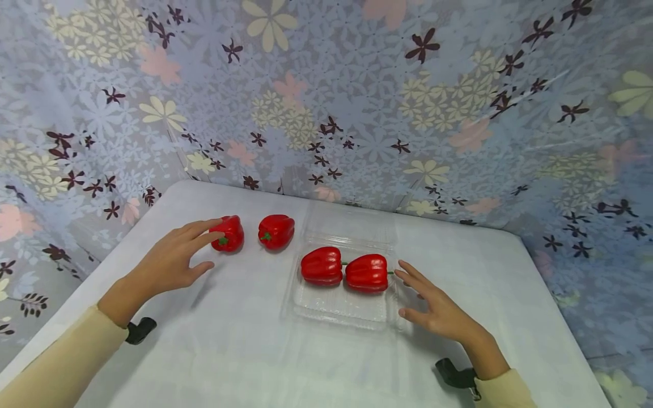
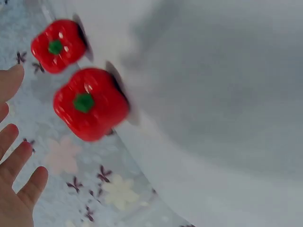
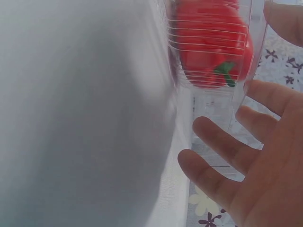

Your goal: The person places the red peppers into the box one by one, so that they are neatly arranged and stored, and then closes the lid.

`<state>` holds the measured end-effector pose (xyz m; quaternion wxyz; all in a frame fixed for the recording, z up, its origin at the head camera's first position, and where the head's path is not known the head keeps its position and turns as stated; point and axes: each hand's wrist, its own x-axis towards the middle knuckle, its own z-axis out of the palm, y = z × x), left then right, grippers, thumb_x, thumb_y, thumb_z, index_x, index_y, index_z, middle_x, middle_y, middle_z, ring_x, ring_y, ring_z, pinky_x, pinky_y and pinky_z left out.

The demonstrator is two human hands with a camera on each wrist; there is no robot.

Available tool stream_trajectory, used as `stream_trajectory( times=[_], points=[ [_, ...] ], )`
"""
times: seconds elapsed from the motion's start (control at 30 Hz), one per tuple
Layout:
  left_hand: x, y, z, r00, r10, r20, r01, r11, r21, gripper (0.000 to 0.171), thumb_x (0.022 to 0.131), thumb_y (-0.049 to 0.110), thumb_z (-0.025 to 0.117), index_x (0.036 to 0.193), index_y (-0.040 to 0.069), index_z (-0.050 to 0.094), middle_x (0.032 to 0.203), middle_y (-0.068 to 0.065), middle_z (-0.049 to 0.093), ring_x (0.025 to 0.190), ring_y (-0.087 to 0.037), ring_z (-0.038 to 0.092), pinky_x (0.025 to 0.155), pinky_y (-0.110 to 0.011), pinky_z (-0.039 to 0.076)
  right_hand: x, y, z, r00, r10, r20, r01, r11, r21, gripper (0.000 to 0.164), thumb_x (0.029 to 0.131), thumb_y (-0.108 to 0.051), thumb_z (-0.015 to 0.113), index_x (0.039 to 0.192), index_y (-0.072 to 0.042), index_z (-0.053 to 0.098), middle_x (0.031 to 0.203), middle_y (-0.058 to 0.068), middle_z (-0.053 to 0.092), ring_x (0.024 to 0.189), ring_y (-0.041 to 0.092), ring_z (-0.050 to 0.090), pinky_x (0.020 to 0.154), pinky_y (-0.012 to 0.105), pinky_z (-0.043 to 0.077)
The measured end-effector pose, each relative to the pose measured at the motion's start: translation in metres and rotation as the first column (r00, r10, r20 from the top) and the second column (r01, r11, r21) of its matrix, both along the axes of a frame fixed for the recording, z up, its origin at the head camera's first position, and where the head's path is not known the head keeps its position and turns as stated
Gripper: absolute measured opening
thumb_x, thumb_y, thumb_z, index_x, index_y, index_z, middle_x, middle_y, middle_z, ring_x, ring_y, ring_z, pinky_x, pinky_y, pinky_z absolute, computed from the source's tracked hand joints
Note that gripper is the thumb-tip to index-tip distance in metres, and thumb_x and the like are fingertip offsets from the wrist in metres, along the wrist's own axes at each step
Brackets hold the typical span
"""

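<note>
Two red bell peppers lie side by side in a clear plastic clamshell container (image 1: 336, 309), the left pepper (image 1: 321, 266) and the right pepper (image 1: 367, 273) both with stems pointing right. My right hand (image 1: 433, 306) is at the container's right side, fingers spread, fingertips right at its rim in the right wrist view. On the table to the left are two more peppers, the outer one (image 1: 233, 233) and the inner one (image 1: 277, 231), green stems facing the near side. Over the outer pepper reaches my left hand (image 1: 176, 255), fingers extended and overlapping it in the head view, with nothing in its grasp.
The container's lid (image 1: 352, 221) lies folded back, away from me. A white cloth covers the table (image 1: 229, 351), whose far edge meets a flowered curtain (image 1: 326, 113). Dark wrist-camera mounts (image 1: 141, 330) sit under both wrists.
</note>
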<state>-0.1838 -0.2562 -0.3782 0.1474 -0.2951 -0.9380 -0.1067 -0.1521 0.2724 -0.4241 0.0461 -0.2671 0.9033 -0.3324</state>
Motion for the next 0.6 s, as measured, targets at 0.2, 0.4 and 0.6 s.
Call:
stream_trajectory(
  times=[0.2, 0.4, 0.6],
  points=[
    [0.0, -0.017, -0.004, 0.997, 0.072, 0.021, -0.072, 0.997, 0.0, 0.069, 0.073, 0.014, 0.085, 0.135, 0.008, 0.057, 0.149, -0.016, 0.048, 0.131, -0.039, 0.05, 0.099, -0.064, 0.048, 0.0, -0.001, -0.002, 1.0, 0.0, -0.022, 0.0, 1.0, 0.007, 0.073, 0.09, -0.019, 0.07, 0.152, -0.003, 0.035, 0.164, 0.022, 0.022, 0.142, 0.048, 0.038, 0.103, 0.069, 0.042],
    [-0.002, -0.022, -0.008, 0.995, 0.097, 0.027, -0.095, 0.994, -0.05, 0.066, 0.075, 0.013, 0.083, 0.135, 0.005, 0.056, 0.147, -0.019, 0.049, 0.129, -0.041, 0.051, 0.099, -0.064, 0.048, 0.0, -0.001, -0.003, 1.0, 0.0, -0.015, 0.0, 1.0, 0.009, 0.073, 0.09, -0.018, 0.07, 0.153, -0.004, 0.034, 0.164, 0.022, 0.022, 0.142, 0.048, 0.038, 0.103, 0.069, 0.043],
    [-0.009, -0.022, -0.011, 0.988, 0.133, 0.074, -0.13, 0.991, -0.044, 0.067, 0.078, 0.012, 0.081, 0.138, 0.005, 0.053, 0.15, -0.019, 0.046, 0.132, -0.042, 0.049, 0.101, -0.065, 0.046, 0.0, -0.002, -0.001, 1.0, -0.003, -0.01, 0.003, 1.0, 0.01, 0.073, 0.09, -0.018, 0.07, 0.153, -0.004, 0.035, 0.164, 0.022, 0.022, 0.141, 0.049, 0.039, 0.101, 0.069, 0.043]
  ],
)
